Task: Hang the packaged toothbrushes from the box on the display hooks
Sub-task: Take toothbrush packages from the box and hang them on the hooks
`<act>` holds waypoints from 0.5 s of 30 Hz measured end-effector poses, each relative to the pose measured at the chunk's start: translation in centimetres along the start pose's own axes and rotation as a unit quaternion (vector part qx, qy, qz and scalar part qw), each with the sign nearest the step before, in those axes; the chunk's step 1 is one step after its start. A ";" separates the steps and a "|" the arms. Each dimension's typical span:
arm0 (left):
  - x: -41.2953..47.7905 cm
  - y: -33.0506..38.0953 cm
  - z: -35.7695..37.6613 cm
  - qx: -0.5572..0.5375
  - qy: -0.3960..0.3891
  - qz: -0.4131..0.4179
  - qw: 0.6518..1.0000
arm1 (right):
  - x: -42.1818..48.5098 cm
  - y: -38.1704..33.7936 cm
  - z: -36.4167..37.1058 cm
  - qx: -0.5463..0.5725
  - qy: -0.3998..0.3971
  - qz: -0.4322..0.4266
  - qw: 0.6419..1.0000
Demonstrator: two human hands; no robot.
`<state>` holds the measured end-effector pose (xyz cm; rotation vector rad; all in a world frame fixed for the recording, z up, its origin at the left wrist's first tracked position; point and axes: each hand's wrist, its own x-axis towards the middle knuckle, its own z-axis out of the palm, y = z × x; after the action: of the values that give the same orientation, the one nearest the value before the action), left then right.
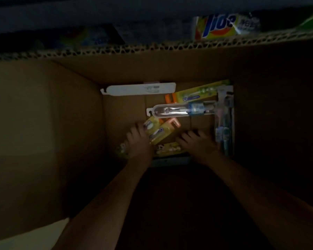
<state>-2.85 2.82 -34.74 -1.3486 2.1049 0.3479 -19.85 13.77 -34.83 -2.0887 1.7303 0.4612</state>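
I look down into a deep, dim cardboard box (43, 123). On its floor lie packaged toothbrushes: a white pack (139, 89) at the far wall, a clear blister pack (182, 110) in the middle, a yellow-green pack (197, 94) behind it, and a multi-brush pack (224, 123) along the right wall. My left hand (139, 141) grips two yellow packs with orange hang tabs (157, 132) at their left edge. My right hand (197, 143) rests beside them over another yellow pack (168, 148); its fingers look bent, but the dark hides what they touch.
The box walls rise steeply on all sides, with its corrugated rim (152, 47) at the top. Beyond the rim stand colourful product boxes (222, 26) on a dark shelf. No display hooks are in view.
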 end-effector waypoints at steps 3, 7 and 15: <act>1.5 -0.4 -1.1 -0.022 -0.045 0.017 0.999 | 0.0 0.6 -0.7 0.063 -0.025 0.011 0.998; 0.5 -0.6 -4.1 -0.021 -0.106 0.021 0.994 | -0.5 1.2 -4.8 0.129 -0.077 0.037 0.988; -7.0 -1.0 -13.7 -0.132 -0.129 0.025 0.982 | -2.9 -0.9 -14.4 0.506 -0.111 0.180 0.837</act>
<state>-4.69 0.34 -19.64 -1.3159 1.9260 0.8045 -19.36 9.29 -20.85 -0.9265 1.6649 -0.1337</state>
